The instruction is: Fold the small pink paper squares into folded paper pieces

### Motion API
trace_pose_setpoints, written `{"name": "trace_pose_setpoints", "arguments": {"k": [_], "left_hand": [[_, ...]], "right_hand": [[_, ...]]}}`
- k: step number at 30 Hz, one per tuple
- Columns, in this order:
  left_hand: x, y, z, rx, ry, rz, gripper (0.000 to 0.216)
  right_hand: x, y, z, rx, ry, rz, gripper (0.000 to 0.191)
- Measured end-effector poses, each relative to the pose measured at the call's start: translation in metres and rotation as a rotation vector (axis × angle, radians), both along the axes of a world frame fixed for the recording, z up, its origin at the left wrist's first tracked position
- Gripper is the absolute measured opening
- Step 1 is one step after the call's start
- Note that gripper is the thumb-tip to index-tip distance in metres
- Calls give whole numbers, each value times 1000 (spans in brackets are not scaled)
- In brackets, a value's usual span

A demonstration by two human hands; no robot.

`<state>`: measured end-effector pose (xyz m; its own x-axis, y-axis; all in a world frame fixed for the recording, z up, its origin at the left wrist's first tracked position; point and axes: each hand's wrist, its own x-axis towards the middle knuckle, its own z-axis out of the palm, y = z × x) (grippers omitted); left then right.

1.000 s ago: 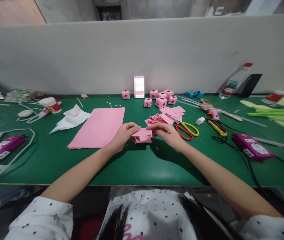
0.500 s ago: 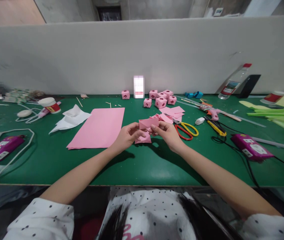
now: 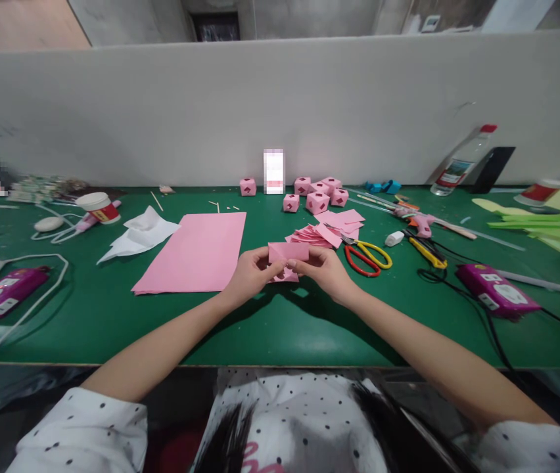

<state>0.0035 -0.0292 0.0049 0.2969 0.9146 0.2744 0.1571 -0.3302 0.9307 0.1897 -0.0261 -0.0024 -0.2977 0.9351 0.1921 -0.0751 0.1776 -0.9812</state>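
A folded piece of pink paper [image 3: 288,251] is held up just above the table, between both hands. My left hand [image 3: 253,272] is closed on its left end and my right hand [image 3: 326,268] on its right, with the thumbs meeting near its lower edge. Below it another pink paper piece [image 3: 284,277] shows, partly hidden by my fingers; whether the two are joined I cannot tell. Just behind my hands lies a pile of pink paper pieces [image 3: 312,235]. Scissors [image 3: 369,256] with red and yellow handles rest right of the pile.
Pink paper sheets [image 3: 196,253] and a crumpled tissue [image 3: 139,230] lie at the left. Several folded pink paper boxes [image 3: 318,202] stand by the partition, near a phone [image 3: 274,172]. To the right are a glue gun [image 3: 420,223], a utility knife [image 3: 426,251] and a purple device [image 3: 497,289] with cables.
My right hand has shifted slightly left and down, and both thumbs have come together on the paper. The held paper is now level and a little lower, uncovering more of the pile.
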Motion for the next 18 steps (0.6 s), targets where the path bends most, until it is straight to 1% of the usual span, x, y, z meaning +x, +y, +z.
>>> {"name": "trace_pose_setpoints", "arguments": {"k": [2, 5, 8, 10, 12, 15, 18], "left_hand": [[1, -1, 0, 0, -8, 4, 31], [1, -2, 1, 3, 0, -1, 31], [1, -3, 1, 30, 27, 1, 27], [2, -3, 0, 57, 47, 18, 25], [3, -3, -1, 67, 56, 35, 25], [5, -3, -1, 33, 45, 57, 24], [3, -1, 0, 8, 40, 99, 24]], "right_hand": [[0, -1, 0, 34, -40, -33, 38], [1, -1, -2, 138, -145, -82, 36], [0, -2, -2, 240, -263, -131, 31], [0, -3, 0, 281, -307, -150, 26], [0, -4, 3, 294, -321, -149, 22], [7, -3, 8, 263, -321, -138, 16], [19, 2, 12, 228, -313, -167, 17]]}}
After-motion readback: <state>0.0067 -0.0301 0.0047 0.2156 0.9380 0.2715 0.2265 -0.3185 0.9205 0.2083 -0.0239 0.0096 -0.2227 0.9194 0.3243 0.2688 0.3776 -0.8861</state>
